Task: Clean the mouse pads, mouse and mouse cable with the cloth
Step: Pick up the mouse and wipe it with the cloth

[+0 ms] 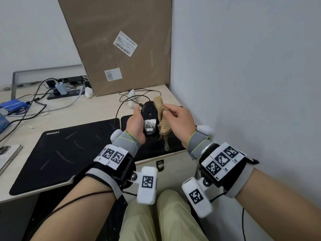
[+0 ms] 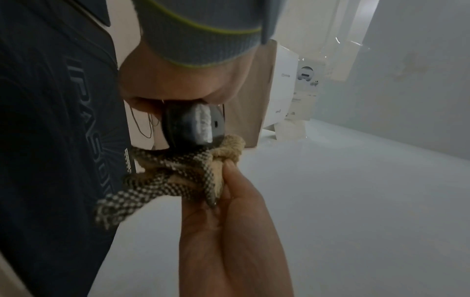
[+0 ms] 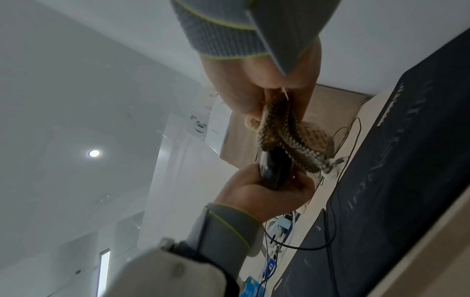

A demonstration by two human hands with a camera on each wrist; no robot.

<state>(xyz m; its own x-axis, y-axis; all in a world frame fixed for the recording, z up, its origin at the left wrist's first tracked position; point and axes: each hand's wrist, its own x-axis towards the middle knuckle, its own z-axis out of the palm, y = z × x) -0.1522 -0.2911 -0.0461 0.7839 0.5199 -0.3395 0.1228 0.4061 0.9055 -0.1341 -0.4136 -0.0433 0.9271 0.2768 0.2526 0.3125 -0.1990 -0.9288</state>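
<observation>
My left hand (image 1: 136, 123) grips a black mouse (image 1: 149, 117) turned underside up above the desk, its worn silver label facing me. My right hand (image 1: 176, 119) holds a bunched tan and checked cloth (image 1: 162, 119) against the mouse's right side. In the left wrist view the mouse (image 2: 189, 126) sits on the cloth (image 2: 178, 170), which the right hand (image 2: 229, 201) grips from below. The right wrist view shows the cloth (image 3: 282, 132) over the mouse (image 3: 276, 168). The mouse cable (image 1: 121, 103) loops back over the desk. A large black Lenovo mouse pad (image 1: 60, 153) and a smaller black mouse pad (image 1: 154, 146) lie below.
A big cardboard box (image 1: 121, 46) leans against the wall behind. At the back left lie a power strip (image 1: 64, 93), chargers, tangled wires and a blue device (image 1: 13, 104). A grey wall (image 1: 243, 84) closes the right side. A flat device (image 1: 7, 155) lies at the left edge.
</observation>
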